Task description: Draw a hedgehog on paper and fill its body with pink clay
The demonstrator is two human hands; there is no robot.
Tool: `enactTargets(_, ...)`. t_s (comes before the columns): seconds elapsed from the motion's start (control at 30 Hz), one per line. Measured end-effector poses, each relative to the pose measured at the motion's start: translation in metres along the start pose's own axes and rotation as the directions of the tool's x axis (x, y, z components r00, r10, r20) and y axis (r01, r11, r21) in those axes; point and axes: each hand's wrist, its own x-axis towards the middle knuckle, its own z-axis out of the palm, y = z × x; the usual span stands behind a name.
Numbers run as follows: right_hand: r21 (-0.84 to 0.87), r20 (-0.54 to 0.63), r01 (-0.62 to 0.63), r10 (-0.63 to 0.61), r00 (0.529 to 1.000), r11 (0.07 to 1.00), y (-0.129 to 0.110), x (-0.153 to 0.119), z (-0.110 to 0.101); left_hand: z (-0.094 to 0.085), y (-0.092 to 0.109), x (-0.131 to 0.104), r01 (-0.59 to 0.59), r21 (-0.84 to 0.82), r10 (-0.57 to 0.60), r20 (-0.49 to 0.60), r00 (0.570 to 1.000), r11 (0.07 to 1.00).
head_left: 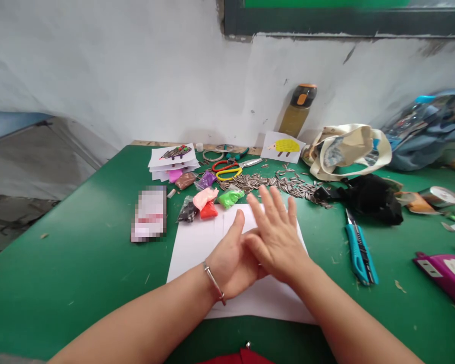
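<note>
My left hand (227, 270) is turned palm up, its thumb stretched out and a silver bracelet on the wrist. Across that palm lies my right hand (278, 242), flat with its fingers straight and spread. Whether anything sits between the palms is hidden, and most of the left fingers are covered. Beneath both hands is a white sheet of paper (191, 247) on the green table (79, 242). Just beyond it lie small bags of coloured clay: green (231, 197), red (208, 210), pale pink (205, 197), black (187, 210), purple (206, 179) and brown (185, 180).
Sunflower seeds (296, 184) are heaped behind the paper, near yellow-handled scissors (229, 174). At right lie a teal utility knife (360, 253), a black pouch (375, 199) and a purple case (445, 275). Hedgehog pictures (286, 146), a bottle (298, 111) and a cloth bag (347, 151) are at the back.
</note>
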Motion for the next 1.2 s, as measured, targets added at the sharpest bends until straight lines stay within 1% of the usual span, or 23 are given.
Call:
enactTargets(0.03,-0.015,-0.020,-0.055,0.055,0.998,0.998,0.007,0.001,0.001,-0.001,-0.001,0.000,0.031,-0.006,-0.031,-0.011,0.999,0.999)
enactTargets(0.1,-0.032,-0.032,-0.119,0.118,0.992,0.992,0.018,0.002,0.004,-0.005,0.000,0.000,0.025,-0.017,-0.027,-0.087,0.996,1.000)
enactTargets(0.2,0.001,-0.028,-0.104,0.104,0.994,0.995,0.019,0.001,0.008,-0.010,0.007,0.000,-0.053,0.074,0.068,-0.215,0.974,0.996)
enactTargets(0.27,0.085,-0.038,-0.108,0.111,0.993,0.991,0.017,0.000,0.010,-0.011,0.014,0.000,-0.113,0.152,0.148,-0.242,0.959,0.982)
enactTargets(0.3,0.148,-0.061,-0.124,0.135,0.989,0.981,0.017,0.000,0.009,-0.011,0.018,-0.001,-0.134,0.166,0.173,-0.248,0.953,0.977)
enactTargets(0.33,0.218,-0.093,-0.146,0.169,0.981,0.965,0.019,0.000,0.009,-0.012,0.023,-0.001,-0.146,0.169,0.191,-0.293,0.937,0.975)
enactTargets(0.4,0.351,-0.166,-0.187,0.258,0.952,0.918,0.028,0.001,0.005,-0.014,0.034,-0.002,-0.179,0.191,0.244,-0.404,0.882,0.965)
enactTargets(0.43,0.392,-0.182,-0.210,0.299,0.937,0.896,0.034,0.002,0.002,-0.015,0.040,-0.002,-0.206,0.204,0.278,-0.435,0.856,0.957)
enactTargets(0.5,0.406,-0.154,-0.295,0.383,0.911,0.865,0.047,0.004,-0.006,-0.018,0.050,-0.002,-0.242,0.223,0.322,-0.473,0.820,0.944)
enactTargets(0.6,0.280,0.049,-0.493,0.500,0.864,0.824,0.062,0.006,-0.015,-0.022,0.062,0.000,-0.263,0.271,0.372,-0.526,0.765,0.926)
enactTargets(0.63,0.219,0.120,-0.544,0.531,0.839,0.810,0.065,0.006,-0.018,-0.024,0.065,0.001,-0.262,0.295,0.385,-0.533,0.753,0.919)
enactTargets(0.7,0.107,0.237,-0.606,0.572,0.785,0.788,0.068,0.006,-0.020,-0.026,0.067,0.002,-0.258,0.340,0.412,-0.540,0.734,0.904)
enactTargets(0.77,0.025,0.336,-0.615,0.573,0.748,0.788,0.069,0.005,-0.018,-0.030,0.068,0.003,-0.239,0.376,0.423,-0.547,0.723,0.895)
enactTargets(0.8,-0.007,0.381,-0.600,0.557,0.738,0.800,0.069,0.004,-0.016,-0.032,0.067,0.004,-0.227,0.391,0.423,-0.548,0.722,0.892)
enactTargets(0.87,-0.055,0.441,-0.550,0.514,0.736,0.834,0.071,0.004,-0.010,-0.037,0.066,0.005,-0.201,0.419,0.420,-0.539,0.730,0.886)
enactTargets(0.9,-0.080,0.448,-0.528,0.503,0.739,0.846,0.072,0.003,-0.007,-0.039,0.065,0.006,-0.190,0.434,0.420,-0.530,0.737,0.881)
enactTargets(0.97,-0.135,0.420,-0.517,0.521,0.743,0.845,0.076,0.004,-0.001,-0.044,0.063,0.008,-0.173,0.468,0.426,-0.514,0.744,0.867)
enactTargets(1.07,-0.212,0.350,-0.549,0.587,0.730,0.809,0.081,0.005,0.004,-0.047,0.061,0.010,-0.153,0.503,0.437,-0.516,0.737,0.851)
enactTargets(1.1,-0.219,0.337,-0.550,0.591,0.733,0.806,0.082,0.005,0.004,-0.048,0.060,0.011,-0.146,0.511,0.438,-0.517,0.736,0.847)
enactTargets(1.13,-0.213,0.325,-0.541,0.581,0.746,0.814,0.082,0.005,0.004,-0.048,0.060,0.011,-0.140,0.517,0.437,-0.515,0.737,0.845)
enactTargets(1.2,-0.170,0.270,-0.511,0.539,0.798,0.842,0.080,0.004,0.003,-0.047,0.058,0.011,-0.131,0.527,0.436,-0.509,0.742,0.839)
